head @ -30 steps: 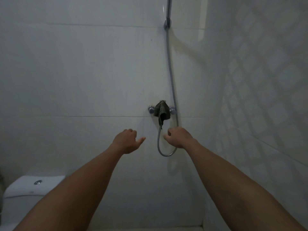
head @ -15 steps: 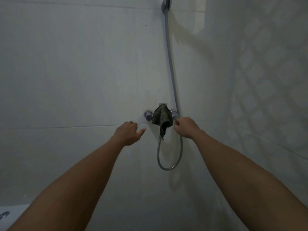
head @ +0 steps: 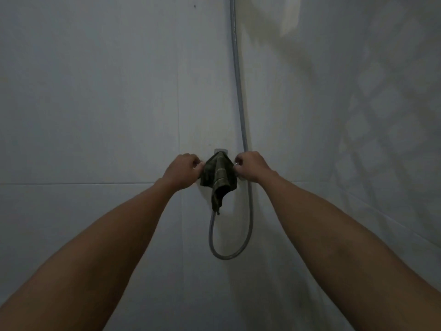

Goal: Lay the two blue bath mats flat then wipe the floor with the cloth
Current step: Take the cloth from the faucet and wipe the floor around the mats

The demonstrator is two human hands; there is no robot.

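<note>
With the left hand [head: 185, 172] and right hand [head: 250, 167] each clenched round a tap knob beside the draped cloth [head: 218, 179], turning either could soak it.

The dark green striped cloth [head: 218, 177] hangs over the wall-mounted metal shower fitting [head: 220, 150], and each side of it is taken up: the left hand [head: 185, 172] is curled tight against its left edge, the right hand [head: 250, 168] against its right edge. Both forearms slant up from the lower corners, leaving an open wedge of pale tiled wall [head: 95, 91] between them. In that wedge the grey flexible shower hose [head: 238, 91] makes a loop under the cloth's tail, and its long run climbs the wall just behind the right hand. The wall above the fitting and far to the left is bare and open. The patterned side wall [head: 381, 115] closes in on the right.
</note>
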